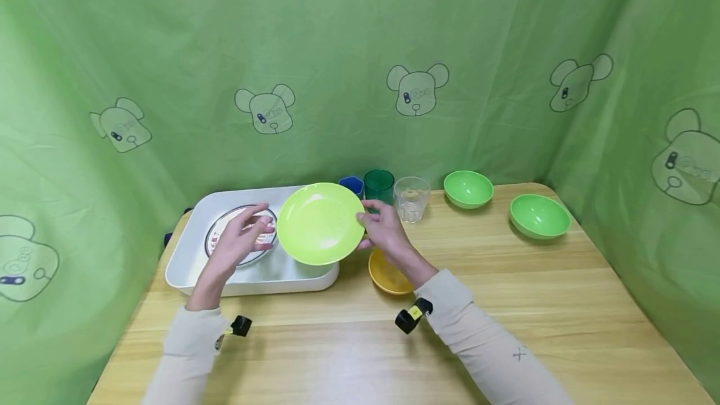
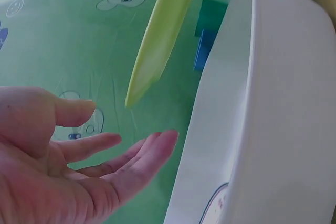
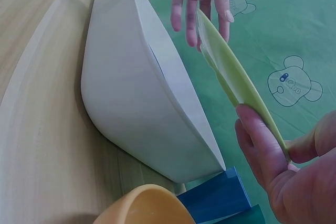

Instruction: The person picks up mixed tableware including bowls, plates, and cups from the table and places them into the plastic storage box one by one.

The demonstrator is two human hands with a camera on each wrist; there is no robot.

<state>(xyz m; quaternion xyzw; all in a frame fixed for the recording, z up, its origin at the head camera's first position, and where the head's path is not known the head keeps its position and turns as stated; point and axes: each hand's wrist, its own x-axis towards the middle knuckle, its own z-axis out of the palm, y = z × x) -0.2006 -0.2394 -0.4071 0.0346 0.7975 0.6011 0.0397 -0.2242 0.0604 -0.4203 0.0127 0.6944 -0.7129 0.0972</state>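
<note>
A lime-green plate (image 1: pixel 320 224) is held up over the right part of a white basin (image 1: pixel 308 284). My right hand (image 1: pixel 388 227) pinches its right rim, thumb on the upper face and fingers underneath, as the right wrist view shows. Just left of the plate, my left hand (image 1: pixel 240 236) hovers above the basin with fingers spread and nothing in them. A gap separates those fingers from the plate (image 2: pixel 163 35) in the left wrist view. Inside the basin lies a round white plate with a dark rim and printing (image 1: pixel 222 230), partly covered by the left hand.
Below the right wrist sits an orange bowl (image 1: pixel 388 274). Behind the held plate stand a blue cup (image 1: pixel 351 185), a green cup (image 1: pixel 379 185) and a clear glass (image 1: pixel 412 199). Two green bowls (image 1: pixel 468 189) are at the back right. Green curtains enclose the wooden table (image 1: pixel 506 305).
</note>
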